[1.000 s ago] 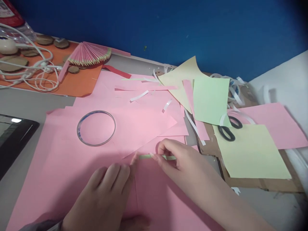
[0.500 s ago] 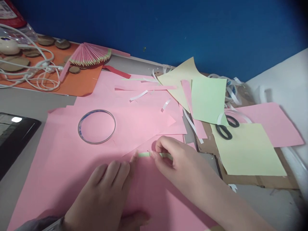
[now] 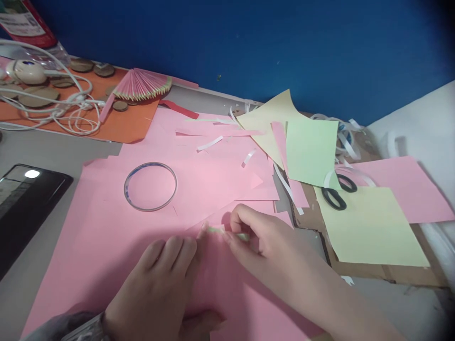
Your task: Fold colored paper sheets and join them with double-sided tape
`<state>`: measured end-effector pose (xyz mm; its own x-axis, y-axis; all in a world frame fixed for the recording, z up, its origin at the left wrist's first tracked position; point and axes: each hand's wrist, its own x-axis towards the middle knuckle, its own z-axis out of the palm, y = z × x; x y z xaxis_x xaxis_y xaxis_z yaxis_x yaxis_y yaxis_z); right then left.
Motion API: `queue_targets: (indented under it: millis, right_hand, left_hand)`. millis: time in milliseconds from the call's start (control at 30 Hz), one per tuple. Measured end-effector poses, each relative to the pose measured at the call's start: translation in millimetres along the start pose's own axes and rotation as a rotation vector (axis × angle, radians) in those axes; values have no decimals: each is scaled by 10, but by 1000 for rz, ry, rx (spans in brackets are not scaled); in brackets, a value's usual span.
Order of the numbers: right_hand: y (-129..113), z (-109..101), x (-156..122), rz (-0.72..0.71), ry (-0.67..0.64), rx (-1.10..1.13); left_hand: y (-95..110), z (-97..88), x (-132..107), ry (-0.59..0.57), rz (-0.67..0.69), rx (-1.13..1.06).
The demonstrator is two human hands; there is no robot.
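My right hand [image 3: 254, 232] pinches a narrow light-green paper strip [image 3: 215, 230] between thumb and fingertips, low over the pink paper. The strip's other end meets the index fingertip of my left hand [image 3: 159, 274], which presses down there. The left thumb is spread away lower down, and the other left fingers are bent, resting on the paper. Beneath both hands lies a large pink paper sheet [image 3: 106, 232]. A thin pink piece lies along the strip; its join with the strip is too small to make out.
A thin ring [image 3: 150, 210] lies left of centre, with a black phone [image 3: 39, 203] farther left. Black-handled scissors [image 3: 334, 199] rest by green and yellow sheets [image 3: 377, 227] on cardboard at right. Behind are paper scraps, a pleated pink fan [image 3: 142, 86], white cables [image 3: 76, 102] and a blue wall.
The view has shifted slightly, so things appear farther right. My right fingers still pinch the green strip, of which less shows between the hands. My left hand stays pressed down.
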<state>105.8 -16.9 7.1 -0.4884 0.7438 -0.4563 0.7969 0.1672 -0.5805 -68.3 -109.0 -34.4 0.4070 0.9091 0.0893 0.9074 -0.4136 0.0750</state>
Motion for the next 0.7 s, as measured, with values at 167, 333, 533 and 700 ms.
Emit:
queue_targets:
  millis: [167,333,533,700]
  right_hand:
    - [21,-1,9,-2,-51,37]
    - [68,29,27,-18,-18,81]
    - [119,47,71,-21,-40,167]
    - [73,27,98,-2,-89,300]
  left_hand:
    - [13,0,-22,75,6,2]
    - [75,41,-66,177,23,-28]
    - [82,95,-72,15,40,3]
    - [86,83,-67,16,54,16]
